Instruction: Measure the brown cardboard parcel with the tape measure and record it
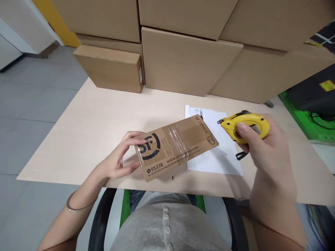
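Note:
My left hand [121,153] grips the left end of a small brown cardboard box [167,153], fingers on top and thumb at the near side. Black SF Express print and strips of clear tape show on the box, which is held tilted over the table. In my right hand [264,143] is a yellow tape measure [244,126], raised to the right of the box and apart from it. Its metal hook end points left toward the box, and a dark strap hangs below. White paper sheets [214,164] lie under the box's right end.
Large cardboard boxes [183,62] stand stacked along the table's back edge, with a smaller flat box [110,69] at the left. A dark object with a yellow label rests on a green surface [309,118] at the right. Chair armrests flank my body.

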The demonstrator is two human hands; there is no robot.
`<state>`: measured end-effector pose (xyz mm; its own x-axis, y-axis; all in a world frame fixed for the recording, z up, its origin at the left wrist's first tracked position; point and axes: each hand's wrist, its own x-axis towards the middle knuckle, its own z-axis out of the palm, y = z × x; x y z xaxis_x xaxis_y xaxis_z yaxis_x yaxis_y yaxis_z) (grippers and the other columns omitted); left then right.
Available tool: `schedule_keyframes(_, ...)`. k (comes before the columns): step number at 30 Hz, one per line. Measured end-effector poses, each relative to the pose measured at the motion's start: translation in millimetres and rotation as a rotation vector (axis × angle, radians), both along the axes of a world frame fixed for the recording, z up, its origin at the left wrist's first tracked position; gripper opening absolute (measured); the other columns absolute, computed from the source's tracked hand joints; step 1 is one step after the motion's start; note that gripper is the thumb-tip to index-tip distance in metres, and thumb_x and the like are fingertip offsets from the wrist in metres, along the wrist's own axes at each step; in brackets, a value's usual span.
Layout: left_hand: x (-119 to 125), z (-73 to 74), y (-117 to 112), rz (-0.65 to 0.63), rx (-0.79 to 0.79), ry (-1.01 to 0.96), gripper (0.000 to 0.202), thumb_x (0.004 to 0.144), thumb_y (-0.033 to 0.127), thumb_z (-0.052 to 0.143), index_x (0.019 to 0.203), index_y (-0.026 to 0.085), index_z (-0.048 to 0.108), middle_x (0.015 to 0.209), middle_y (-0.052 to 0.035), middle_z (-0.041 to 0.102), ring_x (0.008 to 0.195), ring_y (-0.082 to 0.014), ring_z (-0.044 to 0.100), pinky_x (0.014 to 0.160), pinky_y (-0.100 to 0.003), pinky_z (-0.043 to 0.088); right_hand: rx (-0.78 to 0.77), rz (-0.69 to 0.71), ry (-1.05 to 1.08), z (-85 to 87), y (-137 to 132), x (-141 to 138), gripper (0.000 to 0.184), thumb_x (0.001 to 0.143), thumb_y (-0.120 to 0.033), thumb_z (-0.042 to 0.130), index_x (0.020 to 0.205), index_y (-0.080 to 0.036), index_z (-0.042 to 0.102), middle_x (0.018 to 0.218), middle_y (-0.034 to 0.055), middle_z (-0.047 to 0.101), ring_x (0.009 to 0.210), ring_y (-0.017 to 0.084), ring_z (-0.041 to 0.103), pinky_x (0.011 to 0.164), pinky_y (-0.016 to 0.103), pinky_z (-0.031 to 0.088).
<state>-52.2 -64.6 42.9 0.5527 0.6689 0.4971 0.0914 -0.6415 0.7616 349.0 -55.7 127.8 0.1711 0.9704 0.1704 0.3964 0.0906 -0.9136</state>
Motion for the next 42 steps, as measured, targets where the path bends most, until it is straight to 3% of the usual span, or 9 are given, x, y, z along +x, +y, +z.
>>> schedule_keyframes(4,9,14.1,-12,0.022,0.017,0.09,0.055,0.095,0.035,0.077,0.147,0.038,0.059,0.125,-0.0088,0.058,0.118,-0.0252,0.059,0.093,-0.038,0.059,-0.189,0.041,0.228,-15.4,23,-10,0.035,0.082,-0.05,0.081,0.075,-0.023,0.06,0.061,-0.0041,0.051,0.042,0.008,0.037,0.036,0.024,0.023)
schedule_keyframes(7,32,16.6,-21,0.037,0.081,0.11,0.065,0.091,0.044,0.08,0.151,0.041,0.056,0.109,-0.0045,0.055,0.1,-0.0207,0.057,0.081,-0.032,0.058,-0.16,0.072,0.311,-20.0,44,-31,0.034,0.08,-0.049,0.077,0.072,-0.022,0.058,0.061,-0.0038,0.049,0.043,0.007,0.035,0.035,0.023,0.019)
schedule_keyframes(15,66,7.5,-34,0.11,0.322,0.098,0.091,0.089,0.074,0.067,0.165,0.032,0.041,0.089,-0.0004,0.046,0.079,-0.021,0.047,0.065,-0.033,0.046,-0.098,0.256,0.235,-17.1,76,-43,0.034,0.081,-0.052,0.08,0.085,-0.024,0.06,0.07,-0.0032,0.056,0.048,0.009,0.042,0.038,0.024,0.028)
schedule_keyframes(19,60,6.1,-4,0.261,0.074,-0.047,0.071,0.103,0.074,0.034,0.155,0.031,0.055,0.12,-0.0101,0.061,0.113,-0.0287,0.055,0.097,-0.043,0.049,0.071,0.296,0.037,-8.0,70,-40,0.035,0.08,-0.049,0.082,0.093,-0.028,0.058,0.084,-0.0001,0.067,0.067,0.017,0.061,0.053,0.029,0.047)
schedule_keyframes(23,86,3.4,49,0.283,-0.289,-0.311,0.066,0.106,0.07,0.022,0.136,0.034,0.068,0.148,-0.0059,0.061,0.144,-0.0322,0.048,0.117,-0.051,0.04,0.261,0.45,-0.227,3.8,63,-60,0.032,0.086,-0.05,0.078,0.106,-0.029,0.063,0.101,0.0045,0.075,0.084,0.025,0.071,0.072,0.041,0.058)
schedule_keyframes(26,114,-3.5,77,0.175,-0.419,-0.436,0.069,0.101,0.078,0.027,0.119,0.029,0.073,0.137,-0.0067,0.069,0.145,-0.0337,0.05,0.12,-0.053,0.04,0.353,0.559,-0.408,8.9,64,-80,0.03,0.088,-0.045,0.078,0.111,-0.028,0.068,0.11,0.0075,0.077,0.096,0.029,0.073,0.085,0.046,0.057)
schedule_keyframes(30,127,-14.7,88,0.079,-0.529,-0.558,0.06,0.101,0.077,0.038,0.101,0.025,0.07,0.106,-0.0063,0.074,0.116,-0.0302,0.067,0.113,-0.052,0.048,0.394,0.652,-0.489,9.9,71,-91,0.027,0.088,-0.041,0.079,0.109,-0.025,0.071,0.108,0.0069,0.078,0.098,0.028,0.073,0.087,0.043,0.055)
schedule_keyframes(35,116,-12.8,89,0.056,-0.422,-0.453,0.046,0.095,0.07,0.059,0.103,0.026,0.071,0.114,-0.0063,0.075,0.119,-0.0295,0.067,0.113,-0.051,0.049,0.329,0.665,-0.487,14.2,71,-71,0.026,0.087,-0.041,0.08,0.108,-0.027,0.073,0.107,0.0044,0.079,0.094,0.026,0.072,0.084,0.04,0.055)
schedule_keyframes(42,113,-11.9,86,0.023,-0.421,-0.413,0.034,0.095,0.06,0.064,0.114,0.033,0.074,0.124,-0.0048,0.073,0.119,-0.031,0.067,0.105,-0.054,0.053,0.189,0.544,-0.387,10.7,57,-1,0.027,0.081,-0.04,0.087,0.103,-0.031,0.073,0.098,0.002,0.075,0.078,0.022,0.069,0.065,0.037,0.053)
